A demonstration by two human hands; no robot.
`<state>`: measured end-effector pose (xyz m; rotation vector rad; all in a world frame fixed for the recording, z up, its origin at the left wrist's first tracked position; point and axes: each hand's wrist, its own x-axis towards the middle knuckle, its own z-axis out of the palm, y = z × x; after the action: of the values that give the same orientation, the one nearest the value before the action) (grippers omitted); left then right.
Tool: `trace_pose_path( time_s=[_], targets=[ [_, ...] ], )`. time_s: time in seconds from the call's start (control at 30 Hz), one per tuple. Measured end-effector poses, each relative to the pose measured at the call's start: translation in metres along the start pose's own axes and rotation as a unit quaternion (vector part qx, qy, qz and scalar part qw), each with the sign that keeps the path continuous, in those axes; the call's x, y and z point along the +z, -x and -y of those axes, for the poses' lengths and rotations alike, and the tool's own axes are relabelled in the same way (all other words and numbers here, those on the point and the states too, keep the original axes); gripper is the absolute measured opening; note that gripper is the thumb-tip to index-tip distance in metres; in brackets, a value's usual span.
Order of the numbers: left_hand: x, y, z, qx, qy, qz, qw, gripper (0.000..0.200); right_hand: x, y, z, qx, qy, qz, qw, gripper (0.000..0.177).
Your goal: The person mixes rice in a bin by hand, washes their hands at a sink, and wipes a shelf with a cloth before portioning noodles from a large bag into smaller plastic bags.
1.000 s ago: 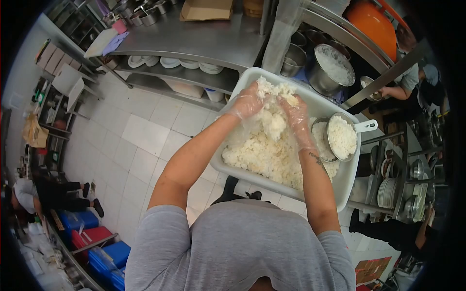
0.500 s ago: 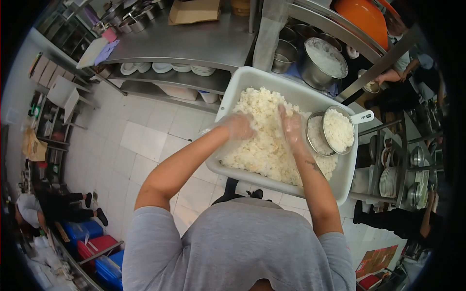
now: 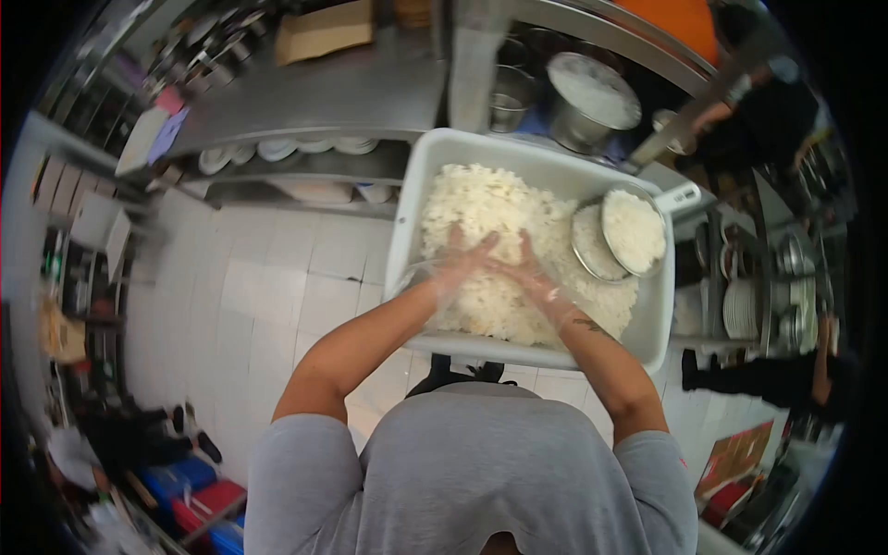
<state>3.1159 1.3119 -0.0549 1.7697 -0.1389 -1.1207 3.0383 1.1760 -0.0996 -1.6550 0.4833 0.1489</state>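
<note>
A large white plastic tub (image 3: 404,208) holds a broad heap of cooked white rice (image 3: 481,199). My left hand (image 3: 460,265), in a thin clear plastic glove, rests on the rice with its fingers apart. Beside it my right hand (image 3: 529,270), also gloved, lies on the rice with fingers spread; the hands meet or nearly meet at the middle of the heap. At the tub's right side a strainer with a white handle (image 3: 678,197) is full of rice. A round metal-rimmed container (image 3: 592,250) with rice in it sits partly under the strainer.
Behind the tub stands a steel pot (image 3: 592,106) with whitish contents. A steel counter (image 3: 342,97) with a cardboard piece (image 3: 324,32) is at the upper left, with plates on the shelf below. Shelves with stacked plates (image 3: 740,310) are at the right. Other people stand at both sides.
My hands have come together on the rice; the right moved left and down, away from the strainer. The whole view has shifted slightly.
</note>
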Motion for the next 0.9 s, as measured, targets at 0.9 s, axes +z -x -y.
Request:
trace_pose_path(
  time_s=[0.9],
  targets=[
    [-0.065, -0.043, -0.058, 0.272, -0.196, -0.105, 0.936, 0.059, 0.016, -0.023, -0.004, -0.452, 0.451, -0.420, 0.645, 0.056]
  ],
)
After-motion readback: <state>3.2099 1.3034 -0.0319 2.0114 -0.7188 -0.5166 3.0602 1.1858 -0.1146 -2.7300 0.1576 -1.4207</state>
